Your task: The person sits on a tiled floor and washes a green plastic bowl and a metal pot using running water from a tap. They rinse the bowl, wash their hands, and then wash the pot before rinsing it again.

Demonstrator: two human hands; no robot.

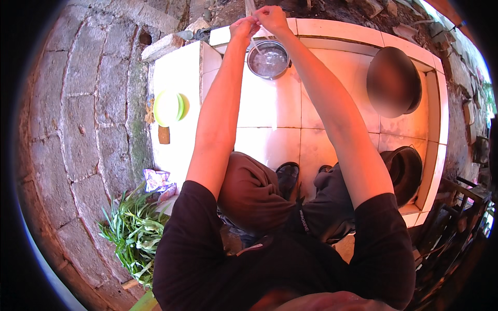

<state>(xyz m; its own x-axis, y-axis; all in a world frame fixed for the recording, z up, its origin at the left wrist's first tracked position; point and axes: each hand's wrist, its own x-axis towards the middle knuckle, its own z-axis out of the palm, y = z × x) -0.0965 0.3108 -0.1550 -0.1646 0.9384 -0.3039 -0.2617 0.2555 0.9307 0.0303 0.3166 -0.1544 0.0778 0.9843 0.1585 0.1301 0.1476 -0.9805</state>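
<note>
Both my arms reach far forward, to the top of the head view. My left hand (pixel 244 29) and my right hand (pixel 271 18) meet at the fingertips, close to a pale pipe or hose end. What the fingers touch there is too small to tell. Below them, water runs down into a round metal pot (pixel 268 60), which stands on the white tiled floor against the low tiled edge. The pot holds water with a bubbly surface.
A green plastic bowl (pixel 167 109) and a brown block (pixel 164 135) lie on the white ledge at left, near a printed packet (pixel 156 180) and leafy greens (pixel 140 237). At right stand a dark round vessel (pixel 416 93) and a black bucket (pixel 402 175). A raised tiled rim (pixel 342 29) borders the basin.
</note>
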